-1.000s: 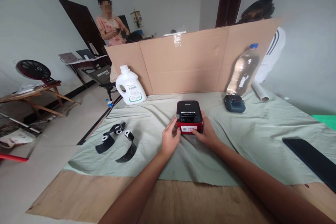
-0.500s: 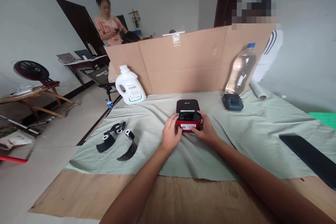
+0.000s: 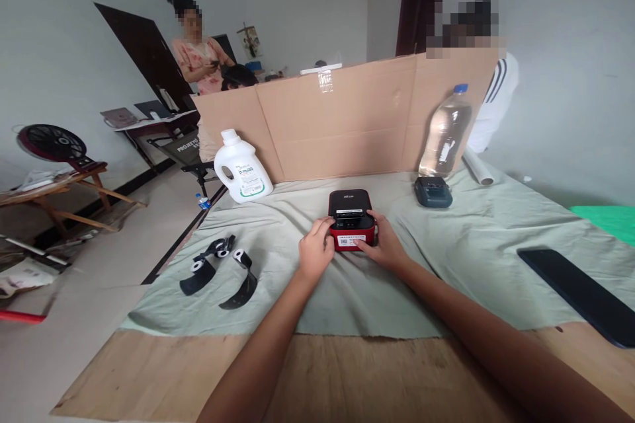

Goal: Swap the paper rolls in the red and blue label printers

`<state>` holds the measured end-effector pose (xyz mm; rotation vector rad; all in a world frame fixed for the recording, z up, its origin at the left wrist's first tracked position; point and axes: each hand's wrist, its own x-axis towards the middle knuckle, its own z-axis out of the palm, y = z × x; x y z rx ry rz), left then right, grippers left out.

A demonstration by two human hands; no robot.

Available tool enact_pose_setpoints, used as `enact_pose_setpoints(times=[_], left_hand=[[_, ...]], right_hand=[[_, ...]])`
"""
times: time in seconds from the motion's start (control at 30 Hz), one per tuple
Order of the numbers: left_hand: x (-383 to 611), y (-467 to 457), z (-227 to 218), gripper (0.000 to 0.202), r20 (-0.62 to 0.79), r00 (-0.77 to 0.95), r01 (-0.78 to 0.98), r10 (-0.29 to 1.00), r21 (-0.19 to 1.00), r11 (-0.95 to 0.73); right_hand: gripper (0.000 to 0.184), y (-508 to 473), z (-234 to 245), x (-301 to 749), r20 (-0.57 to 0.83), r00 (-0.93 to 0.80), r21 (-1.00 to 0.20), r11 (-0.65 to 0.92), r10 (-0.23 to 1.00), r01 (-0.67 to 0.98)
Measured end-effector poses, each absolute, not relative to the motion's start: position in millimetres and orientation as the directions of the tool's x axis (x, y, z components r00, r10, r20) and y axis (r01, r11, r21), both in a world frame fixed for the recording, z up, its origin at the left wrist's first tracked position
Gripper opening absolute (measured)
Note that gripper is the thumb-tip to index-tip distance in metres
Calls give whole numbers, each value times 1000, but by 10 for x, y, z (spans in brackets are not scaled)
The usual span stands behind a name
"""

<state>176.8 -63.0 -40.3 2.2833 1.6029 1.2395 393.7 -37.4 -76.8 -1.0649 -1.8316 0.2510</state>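
Note:
A small red and black label printer [image 3: 350, 215] sits on the pale green cloth [image 3: 446, 258] in the middle of the table. My left hand [image 3: 314, 256] grips its left front corner with curled fingers. My right hand [image 3: 383, 246] wraps round its right front side, thumb on the white label at the front. Both hands are closed on the printer, which rests on the cloth.
Black ribbon pieces with white spools [image 3: 221, 268] lie at the left. A white detergent jug [image 3: 241, 168], a water bottle [image 3: 445, 133], a dark blue small printer [image 3: 433, 192] and a cardboard screen [image 3: 342, 119] stand behind. A black flat slab [image 3: 578, 294] lies right. Two people are beyond the screen.
My left hand's fingers have curled in tighter against the printer's left side. The view has shifted a little; the printer stays in place.

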Motion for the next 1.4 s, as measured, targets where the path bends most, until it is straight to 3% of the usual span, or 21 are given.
enact_pose_setpoints(times=[0.2, 0.47, 0.73, 1.03, 1.23, 1.4], left_hand=[[1832, -565, -350, 40, 531, 96, 820, 842, 437, -369], [1704, -303, -513, 35, 647, 149, 664, 748, 495, -560], [1750, -147, -708, 29, 694, 64, 592, 717, 551, -587], [1794, 9, -809, 34, 699, -16, 480, 714, 632, -608], [1808, 21, -816, 32, 713, -131, 243, 689, 697, -675], [1772, 26, -795, 22, 626, -94, 24, 774, 779, -627]], right_hand=[[77, -394, -741, 3945, 608, -156, -595, 578, 778, 559], [81, -357, -771, 3945, 602, -154, -618, 579, 783, 532], [94, -298, -799, 3971, 566, -174, -655, 567, 806, 499], [93, -319, -777, 3970, 553, -203, -633, 566, 808, 528], [94, -316, -759, 3959, 550, -179, -655, 554, 816, 514], [94, -314, -776, 3964, 526, -184, -681, 541, 830, 494]])
